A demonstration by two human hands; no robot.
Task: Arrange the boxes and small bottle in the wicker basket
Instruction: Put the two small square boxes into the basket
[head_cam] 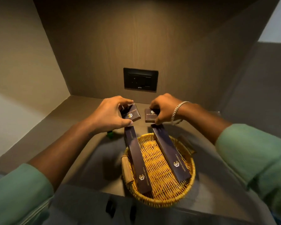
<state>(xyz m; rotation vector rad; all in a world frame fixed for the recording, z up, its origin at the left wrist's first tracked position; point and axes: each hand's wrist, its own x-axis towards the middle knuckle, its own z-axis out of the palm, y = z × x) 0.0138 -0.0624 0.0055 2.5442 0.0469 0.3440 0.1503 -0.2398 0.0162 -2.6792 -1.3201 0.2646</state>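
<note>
The left hand point(111, 113) is pinching a small dark box point(131, 114) between thumb and fingertips, holding it tilted above the shelf point(71, 120). The right hand point(165, 109) is pinching a second small box point(149, 116) in the same manner. Both boxes are sitting just beyond the far rim of the wicker basket point(159, 200), so the basket is lying toward the body from the fingers. Two long boxes point(139, 161) point(171, 153) are leaning inside, long axes running near to far, leaving a bare strip between them. A small green bottle point(110, 133) is showing under the left wrist, outside the basket and nearer that hand.
</note>
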